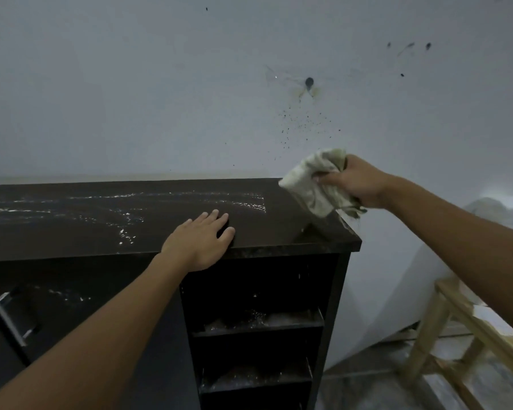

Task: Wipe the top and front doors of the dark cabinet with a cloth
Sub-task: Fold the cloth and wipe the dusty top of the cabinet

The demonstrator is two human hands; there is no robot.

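Observation:
The dark cabinet (101,232) fills the lower left, its flat top streaked with white dust and wipe marks. My left hand (202,241) rests flat on the top near the front edge, fingers spread, holding nothing. My right hand (353,180) grips a crumpled pale greenish cloth (314,184) just above the cabinet's right rear corner; the cloth hangs down toward the top. A front door with a silver handle (11,318) stands at the lower left. Open dusty shelves (258,324) sit below the top on the right.
A white wall (160,99) with dark specks and a small hole rises right behind the cabinet. A wooden stool or frame (468,329) stands on the floor to the right of the cabinet. Something white lies at the far right edge.

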